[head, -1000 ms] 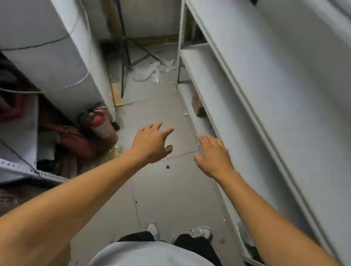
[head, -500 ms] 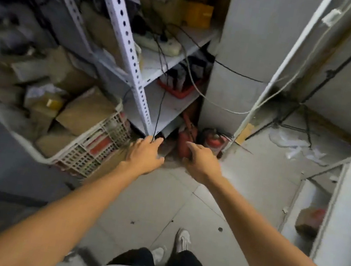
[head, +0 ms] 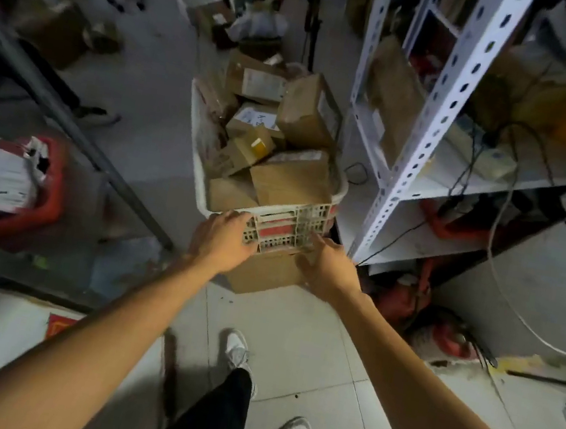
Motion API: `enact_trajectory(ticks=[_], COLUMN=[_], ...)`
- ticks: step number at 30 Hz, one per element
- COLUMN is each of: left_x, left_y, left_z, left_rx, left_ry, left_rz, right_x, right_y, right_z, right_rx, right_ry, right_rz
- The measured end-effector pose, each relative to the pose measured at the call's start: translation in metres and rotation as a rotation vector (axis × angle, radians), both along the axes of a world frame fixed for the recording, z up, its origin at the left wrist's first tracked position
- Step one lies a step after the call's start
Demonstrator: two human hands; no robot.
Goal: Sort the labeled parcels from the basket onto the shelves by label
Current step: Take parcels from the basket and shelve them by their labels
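We reach both hands to the basket's (head: 205, 179) near end; left hand (head: 224, 238) and right hand (head: 330, 266) seem loosely spread, holding nothing. Heaped parcels (head: 291, 178) could topple if we tug.

The basket (head: 210, 151) looks like white latticed plastic, its parcels (head: 292, 178) matt brown cardboard with paper labels, the shelf upright (head: 432, 126) white-painted perforated metal, and the floor (head: 308, 348) smooth pale tile.
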State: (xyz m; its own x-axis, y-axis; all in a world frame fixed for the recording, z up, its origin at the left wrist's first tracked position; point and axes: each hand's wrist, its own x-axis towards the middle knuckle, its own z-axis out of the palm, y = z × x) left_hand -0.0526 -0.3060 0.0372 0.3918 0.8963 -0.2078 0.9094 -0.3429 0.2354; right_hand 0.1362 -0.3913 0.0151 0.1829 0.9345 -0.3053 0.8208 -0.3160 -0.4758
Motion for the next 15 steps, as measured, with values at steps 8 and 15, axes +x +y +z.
enact_trajectory(ticks=[8, 15], left_x=[-0.006, -0.011], left_y=[0.042, 0.116], left_z=[-0.003, -0.009], left_rx=[0.001, -0.028], left_ry=[-0.021, -0.105], left_rz=[0.018, 0.046], right_x=[-0.01, -0.015], right_y=[0.053, 0.129], right_z=[-0.004, 0.005], right_rx=[-0.004, 0.024], right_ry=[0.003, -0.01], right_rz=[0.019, 0.008])
